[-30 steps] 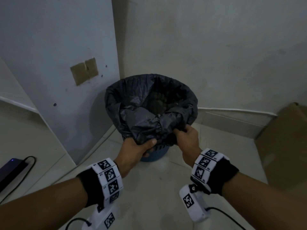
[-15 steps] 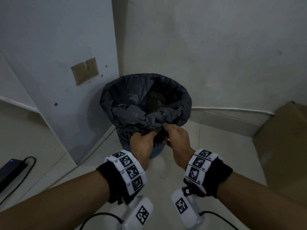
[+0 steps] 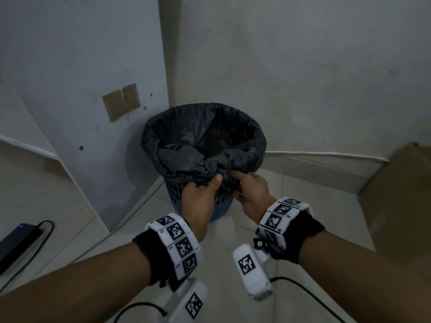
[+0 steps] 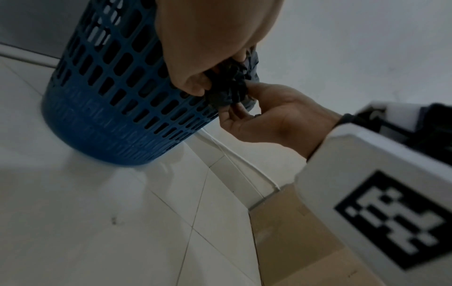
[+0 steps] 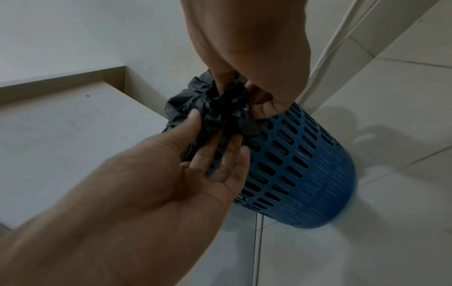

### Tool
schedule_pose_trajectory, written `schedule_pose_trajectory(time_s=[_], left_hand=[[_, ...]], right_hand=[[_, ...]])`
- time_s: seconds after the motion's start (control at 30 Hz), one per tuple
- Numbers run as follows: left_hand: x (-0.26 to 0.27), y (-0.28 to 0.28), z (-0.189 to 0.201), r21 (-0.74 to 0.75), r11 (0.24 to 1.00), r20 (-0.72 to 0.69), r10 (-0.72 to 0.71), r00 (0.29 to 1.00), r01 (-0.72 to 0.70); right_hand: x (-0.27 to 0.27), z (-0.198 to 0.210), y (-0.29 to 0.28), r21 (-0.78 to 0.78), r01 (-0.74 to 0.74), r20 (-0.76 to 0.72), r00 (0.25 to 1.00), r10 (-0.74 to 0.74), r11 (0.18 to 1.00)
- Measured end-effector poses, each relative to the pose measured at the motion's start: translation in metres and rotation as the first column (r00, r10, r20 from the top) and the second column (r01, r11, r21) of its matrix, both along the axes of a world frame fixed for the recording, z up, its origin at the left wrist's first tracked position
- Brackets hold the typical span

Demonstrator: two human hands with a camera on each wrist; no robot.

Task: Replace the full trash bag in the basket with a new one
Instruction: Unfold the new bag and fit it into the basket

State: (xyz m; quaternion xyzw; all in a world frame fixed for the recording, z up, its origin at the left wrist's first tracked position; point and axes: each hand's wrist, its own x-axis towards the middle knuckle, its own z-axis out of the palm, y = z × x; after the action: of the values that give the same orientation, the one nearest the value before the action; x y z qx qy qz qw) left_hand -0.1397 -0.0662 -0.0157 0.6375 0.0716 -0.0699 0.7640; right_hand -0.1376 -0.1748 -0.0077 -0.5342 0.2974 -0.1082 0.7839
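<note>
Both forearms reach forward, left hand [image 3: 200,197] and right hand [image 3: 251,192] side by side, fingers [image 5: 195,120] curled and pinching the bunched near edge of the black trash bag [image 3: 203,145], which lines the blue basket [image 4: 110,108] just beyond the fingertips.

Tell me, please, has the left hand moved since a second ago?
Yes. The left hand has shifted right along the basket front, toward the right hand; both now pinch the bunched trash bag close together.

Black wristbands [image 3: 154,257] with white tag-marked blocks [image 3: 179,245]
</note>
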Motion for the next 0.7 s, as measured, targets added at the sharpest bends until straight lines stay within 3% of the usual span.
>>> schedule_pose_trajectory(time_s=[0.2,0.47,0.7], left_hand=[[0.015,-0.005,0.000,0.006,0.999,-0.064,0.038,0.997,-0.038],[0.023,-0.006,0.003,-0.013,0.999,-0.154,0.045,0.987,-0.047],[0.027,0.004,0.001,-0.058,0.998,-0.203,0.022,0.979,-0.035]], right_hand=[[0.005,0.001,-0.001,0.040,0.026,-0.004,1.000,-0.026,0.999],[-0.006,0.000,0.020,-0.249,-0.073,0.065,0.994,0.092,0.966],[-0.008,0.012,0.021,-0.271,-0.134,0.084,0.983,0.162,0.953]])
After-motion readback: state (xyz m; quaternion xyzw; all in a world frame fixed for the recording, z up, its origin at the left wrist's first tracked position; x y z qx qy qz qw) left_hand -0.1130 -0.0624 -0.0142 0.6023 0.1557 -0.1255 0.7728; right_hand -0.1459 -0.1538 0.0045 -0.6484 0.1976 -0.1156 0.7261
